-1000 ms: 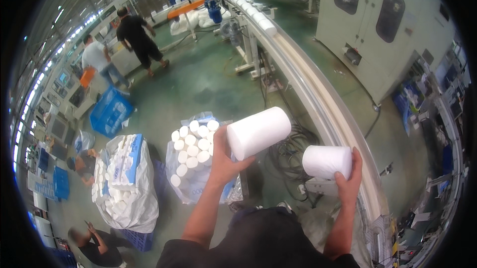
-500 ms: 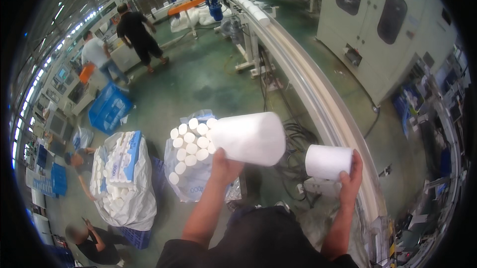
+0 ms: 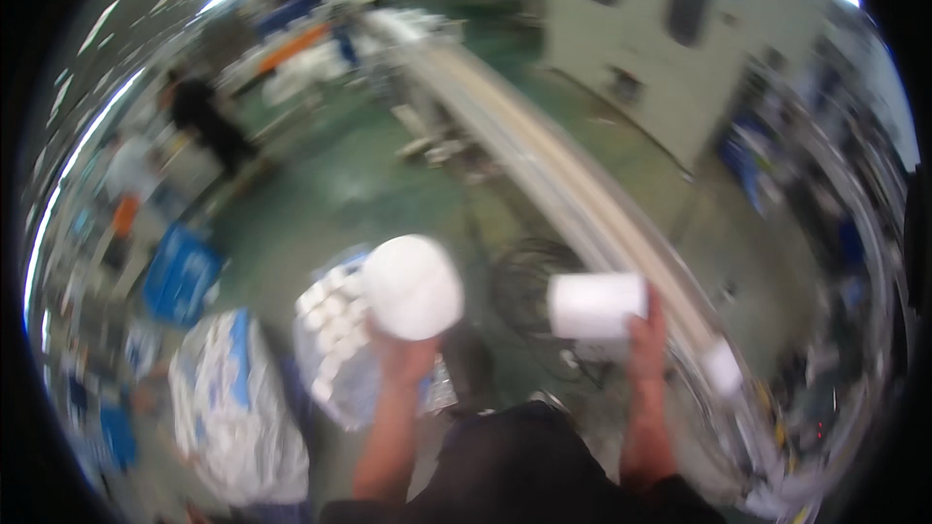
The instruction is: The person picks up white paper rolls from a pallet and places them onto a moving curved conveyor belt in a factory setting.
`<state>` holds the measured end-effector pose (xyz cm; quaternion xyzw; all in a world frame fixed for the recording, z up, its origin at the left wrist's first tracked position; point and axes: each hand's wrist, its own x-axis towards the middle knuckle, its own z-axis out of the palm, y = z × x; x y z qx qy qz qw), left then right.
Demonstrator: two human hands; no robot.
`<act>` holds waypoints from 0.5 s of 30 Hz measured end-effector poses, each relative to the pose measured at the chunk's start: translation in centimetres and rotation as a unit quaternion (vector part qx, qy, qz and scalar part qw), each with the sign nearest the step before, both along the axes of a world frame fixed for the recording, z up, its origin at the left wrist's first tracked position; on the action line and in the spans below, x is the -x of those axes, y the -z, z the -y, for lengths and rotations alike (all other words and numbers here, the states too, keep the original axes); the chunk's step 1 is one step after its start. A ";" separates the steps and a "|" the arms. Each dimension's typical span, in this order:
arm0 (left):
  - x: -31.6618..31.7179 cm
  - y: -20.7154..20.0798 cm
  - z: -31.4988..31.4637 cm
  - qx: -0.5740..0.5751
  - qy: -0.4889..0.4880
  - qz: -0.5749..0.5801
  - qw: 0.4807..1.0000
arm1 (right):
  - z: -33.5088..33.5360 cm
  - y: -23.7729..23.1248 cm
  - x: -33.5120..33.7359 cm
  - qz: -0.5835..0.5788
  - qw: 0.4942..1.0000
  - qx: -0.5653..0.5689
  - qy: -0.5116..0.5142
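My left hand (image 3: 406, 364) is closed round a thick white roll (image 3: 414, 288), whose rounded end faces up toward me. It is held above the near side of an open plastic bag (image 3: 369, 403) packed with upright white rolls (image 3: 333, 325). A shorter-looking white roll (image 3: 594, 305) lies sideways in my right hand (image 3: 649, 335), fingers wrapped round its right end. That hand is beside the long conveyor (image 3: 573, 199). Farther down the belt, near its close end, sits another white roll (image 3: 721, 367). Motion blur softens the whole scene, so the rolls' material cannot be made out.
On the left stands a bulky white plastic sack (image 3: 233, 427) with a blue-printed pack. Behind it is a blue crate (image 3: 183, 273). Two people (image 3: 206, 124) work at machines far left. A large pale machine cabinet (image 3: 641, 48) stands beyond the conveyor; coiled cables (image 3: 534, 281) lie on the floor.
My view has turned, shifting the scene. The left roll has swung from lying sideways to end-on. The right hand still grips its roll. A roll now shows on the conveyor's near end.
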<state>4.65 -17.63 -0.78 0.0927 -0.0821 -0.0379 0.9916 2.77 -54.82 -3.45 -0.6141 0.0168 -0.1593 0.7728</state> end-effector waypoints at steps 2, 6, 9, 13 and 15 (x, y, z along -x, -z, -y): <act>-0.1 -0.3 -0.5 -0.148 -0.012 -0.002 0.989 | -0.5 -1.2 -0.2 -0.065 0.993 0.066 0.073; -1.9 1.5 1.6 -0.310 -0.026 -0.025 0.950 | 2.6 0.1 1.1 -0.108 0.985 -0.071 0.118; -2.9 2.0 4.3 -0.329 0.022 -0.035 0.943 | 5.3 2.3 3.5 -0.120 0.968 -0.140 0.170; -4.6 2.7 8.0 -0.378 0.070 -0.040 0.922 | 10.0 6.9 5.7 -0.124 0.919 -0.223 0.301; -5.7 3.5 9.5 -0.402 0.086 -0.030 0.911 | 12.5 8.3 6.2 -0.104 0.876 -0.290 0.370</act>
